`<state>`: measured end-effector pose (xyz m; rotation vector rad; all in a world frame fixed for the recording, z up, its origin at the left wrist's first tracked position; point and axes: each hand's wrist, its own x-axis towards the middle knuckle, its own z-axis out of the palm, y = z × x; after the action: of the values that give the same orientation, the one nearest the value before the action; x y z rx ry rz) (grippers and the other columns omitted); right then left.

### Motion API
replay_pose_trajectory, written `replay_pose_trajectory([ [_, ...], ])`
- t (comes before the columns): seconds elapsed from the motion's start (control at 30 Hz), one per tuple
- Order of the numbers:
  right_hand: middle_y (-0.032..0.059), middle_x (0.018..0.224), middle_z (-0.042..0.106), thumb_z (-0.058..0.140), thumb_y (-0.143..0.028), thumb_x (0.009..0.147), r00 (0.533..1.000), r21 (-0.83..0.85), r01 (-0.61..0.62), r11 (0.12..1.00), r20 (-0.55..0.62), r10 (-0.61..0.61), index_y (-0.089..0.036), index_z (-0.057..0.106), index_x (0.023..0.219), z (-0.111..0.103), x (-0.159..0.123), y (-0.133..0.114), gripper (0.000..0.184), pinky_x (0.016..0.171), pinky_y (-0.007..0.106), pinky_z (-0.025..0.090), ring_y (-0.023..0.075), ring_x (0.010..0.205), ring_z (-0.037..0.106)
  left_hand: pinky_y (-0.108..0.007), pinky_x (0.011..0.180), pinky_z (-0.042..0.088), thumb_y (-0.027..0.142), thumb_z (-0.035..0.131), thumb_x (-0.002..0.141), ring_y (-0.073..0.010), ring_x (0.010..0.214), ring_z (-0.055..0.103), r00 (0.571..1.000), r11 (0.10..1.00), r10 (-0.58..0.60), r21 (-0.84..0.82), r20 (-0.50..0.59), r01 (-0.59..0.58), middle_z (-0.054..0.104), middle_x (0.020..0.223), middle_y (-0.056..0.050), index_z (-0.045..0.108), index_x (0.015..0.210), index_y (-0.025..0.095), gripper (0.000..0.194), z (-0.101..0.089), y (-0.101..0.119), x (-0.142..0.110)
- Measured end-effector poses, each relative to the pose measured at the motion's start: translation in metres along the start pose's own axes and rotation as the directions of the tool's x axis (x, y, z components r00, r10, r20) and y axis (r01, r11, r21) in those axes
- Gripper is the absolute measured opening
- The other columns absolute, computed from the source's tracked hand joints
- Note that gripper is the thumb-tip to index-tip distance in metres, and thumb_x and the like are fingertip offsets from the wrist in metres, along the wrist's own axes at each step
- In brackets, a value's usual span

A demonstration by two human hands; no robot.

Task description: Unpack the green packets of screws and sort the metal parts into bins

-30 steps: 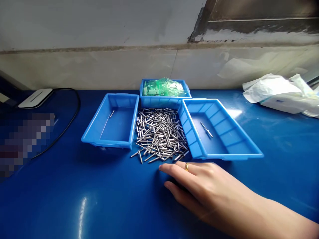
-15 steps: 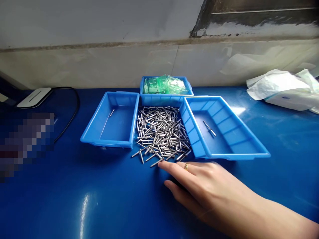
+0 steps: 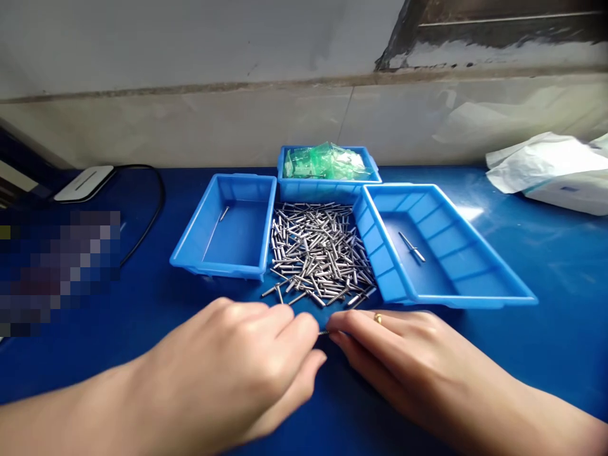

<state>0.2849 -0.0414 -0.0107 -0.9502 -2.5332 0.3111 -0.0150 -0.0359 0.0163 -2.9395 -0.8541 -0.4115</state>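
Note:
A thin threaded screw (image 3: 323, 332) spans the small gap between my two hands, mostly covered by fingers. My right hand (image 3: 403, 351), with a gold ring on one finger, pinches its right end between thumb and index finger. My left hand (image 3: 251, 354) is closed at the other end, fingers curled over the screw and hiding that part; its thumb shows below. Just beyond both hands lies a loose pile of silver rivets and screws (image 3: 323, 253). One screw (image 3: 224, 213) rests in the left blue bin (image 3: 216, 273). A single rivet (image 3: 411, 247) lies in the right blue bin (image 3: 475, 301).
Behind the pile, a third blue bin (image 3: 327, 189) holds green-tinted plastic packets (image 3: 327, 161). On the blue table (image 3: 156, 335), a white device (image 3: 84, 183) with a black cable (image 3: 159, 209) sits back left. White crumpled packaging (image 3: 546, 168) lies back right, near the wall.
My left hand has entered from the left and met my right hand at the screw. My right hand now pinches the screw it was touching at the pile's front edge. The view shifted slightly.

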Motion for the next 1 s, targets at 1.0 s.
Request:
replay_pose_trajectory([
  [1.0, 0.0073, 0.098, 0.091, 0.077, -0.035, 0.123, 0.976, 0.04, -0.209, 0.977, -0.052, 0.211, -0.033, 0.088, 0.145, 0.012, -0.044, 0.008, 0.025, 0.066, 0.033, 0.07, 0.0302, 0.082, 0.09, -0.019, 0.078, 0.073, 0.012, 0.072, 0.131, -0.0116, 0.078, 0.092, 0.954, 0.938, 0.046, -0.314, -0.297, -0.143, 0.092, 0.093, 0.004, 0.088, 0.112, 0.022, 0.026, 0.026, -0.021, 0.036],
])
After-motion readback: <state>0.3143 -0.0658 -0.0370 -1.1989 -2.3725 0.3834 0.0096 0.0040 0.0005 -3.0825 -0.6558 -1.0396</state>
